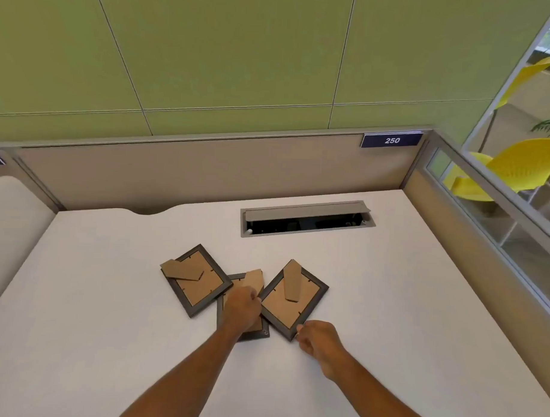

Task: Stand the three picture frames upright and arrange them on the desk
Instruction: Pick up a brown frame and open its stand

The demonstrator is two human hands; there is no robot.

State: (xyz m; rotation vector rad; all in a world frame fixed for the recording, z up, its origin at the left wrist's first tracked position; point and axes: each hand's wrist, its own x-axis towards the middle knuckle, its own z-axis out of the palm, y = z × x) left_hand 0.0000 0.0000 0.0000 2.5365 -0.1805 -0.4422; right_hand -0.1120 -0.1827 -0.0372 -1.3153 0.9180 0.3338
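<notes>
Three dark-framed picture frames lie face down on the white desk, brown cardboard backs and stands showing. The left frame lies flat and untouched. The middle frame is mostly hidden under my left hand and under the right frame. The right frame overlaps it. My left hand pinches the right frame's left corner. My right hand pinches its near bottom corner. I cannot tell whether the right frame is lifted off the desk.
A grey cable hatch with its lid open is set into the desk behind the frames. Beige partition walls close the back and right sides, with a "250" label. Yellow chairs stand beyond the glass at right.
</notes>
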